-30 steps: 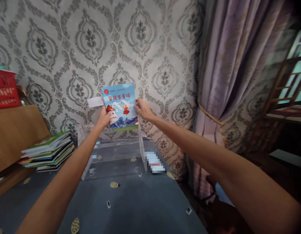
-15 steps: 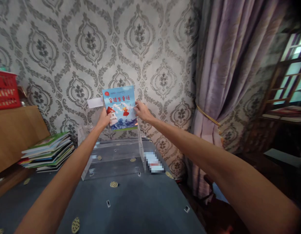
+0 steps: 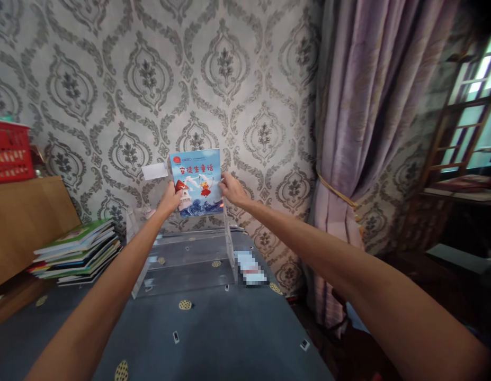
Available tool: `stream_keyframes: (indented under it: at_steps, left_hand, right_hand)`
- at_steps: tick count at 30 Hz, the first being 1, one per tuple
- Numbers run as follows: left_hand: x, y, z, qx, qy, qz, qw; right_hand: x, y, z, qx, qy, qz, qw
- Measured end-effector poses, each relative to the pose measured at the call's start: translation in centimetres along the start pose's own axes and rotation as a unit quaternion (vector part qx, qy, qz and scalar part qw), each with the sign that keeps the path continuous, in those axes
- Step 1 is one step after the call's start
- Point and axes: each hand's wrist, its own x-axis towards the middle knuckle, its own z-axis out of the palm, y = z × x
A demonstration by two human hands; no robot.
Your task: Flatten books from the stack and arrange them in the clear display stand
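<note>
A blue picture book [image 3: 198,184] with red lettering, a white tower and waves on its cover stands upright between my hands, its front toward me. My left hand [image 3: 170,200] grips its lower left edge, thumb on the cover. On the opposite edge, my right hand [image 3: 232,189] pinches the book with its fingers curled. Below and around the book is a clear plastic rack [image 3: 231,243] on the dark tablecloth. The book's bottom edge is at the height of the rack's upper part; whether they touch I cannot tell.
A pile of books [image 3: 76,253] lies at the left, beside a wooden cabinet [image 3: 33,222] bearing a red basket [image 3: 10,151]. A blurred-out flat item [image 3: 250,268] lies right of the rack. The patterned wall [image 3: 265,95] rises behind, with a purple curtain [image 3: 348,132] at the right.
The book has come down slightly toward the rack, held in both hands. My right hand has lowered a little with it.
</note>
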Motion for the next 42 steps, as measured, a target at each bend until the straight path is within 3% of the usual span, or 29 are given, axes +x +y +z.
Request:
stream_keyframes:
  at_steps: [9, 15, 26, 42]
  left_hand:
    - [-1.5, 1.2, -0.8, 0.163, 0.01, 0.023, 0.986]
    - [-2.0, 1.8, -0.8, 0.216, -0.004, 0.017, 0.976]
    - [-1.4, 1.6, -0.5, 0.236, -0.012, 0.014, 0.972]
    - [-0.7, 1.0, -0.5, 0.188, -0.006, 0.024, 0.982]
  right_hand:
    - [0.1, 0.3, 0.6, -0.023, 0.023, -0.015, 0.999]
    - [0.1, 0.4, 0.9, -0.022, 0.034, -0.005, 0.999]
    - [-0.5, 0.1, 1.7, 0.004, 0.063, 0.03, 0.998]
    - [0.0, 1.4, 2.6, -0.009, 0.03, 0.069, 0.997]
